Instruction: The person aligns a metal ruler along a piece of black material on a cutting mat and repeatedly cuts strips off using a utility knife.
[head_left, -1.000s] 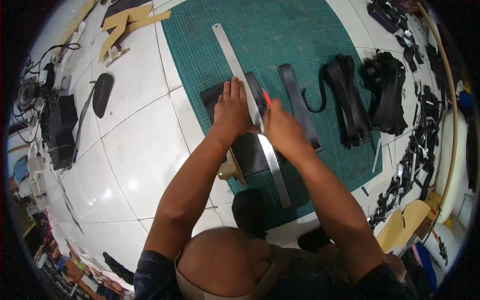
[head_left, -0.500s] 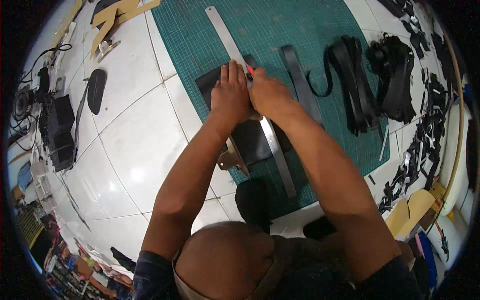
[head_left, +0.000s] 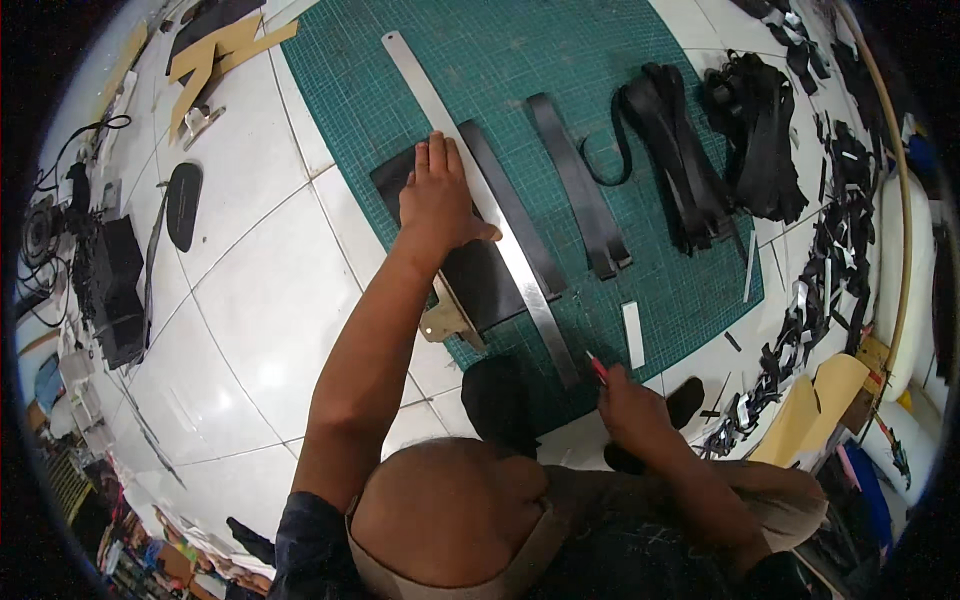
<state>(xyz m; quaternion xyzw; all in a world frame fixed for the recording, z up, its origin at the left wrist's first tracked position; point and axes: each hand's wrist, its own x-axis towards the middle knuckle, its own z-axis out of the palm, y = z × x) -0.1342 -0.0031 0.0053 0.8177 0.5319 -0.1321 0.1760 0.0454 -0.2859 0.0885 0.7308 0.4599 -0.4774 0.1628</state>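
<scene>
My left hand (head_left: 437,195) lies flat, fingers stretched out, on a long steel ruler (head_left: 527,283) and the black sheet (head_left: 478,275) beneath it. Along the ruler's right edge shows a black strip (head_left: 515,215); whether it is joined to the sheet under the ruler I cannot tell. A metal bulldog clip (head_left: 447,318) sits at the sheet's near left edge. Low on the right, my right hand (head_left: 637,415) is closed around a red cutter knife (head_left: 597,367), its tip pointing toward the ruler's near end and apart from it.
A green cutting mat (head_left: 560,60) lies on white floor tiles. On it are more black strips (head_left: 577,185), two black strap bundles (head_left: 675,150) (head_left: 755,140) and a white strip (head_left: 633,335). Dark scraps (head_left: 835,270) pile at the right. Tan pattern pieces (head_left: 215,60) lie far left.
My right hand has drawn the knife away from beside my left hand, toward me and right. The black strip beside the ruler and the white strip are now uncovered. My left hand stays on the ruler.
</scene>
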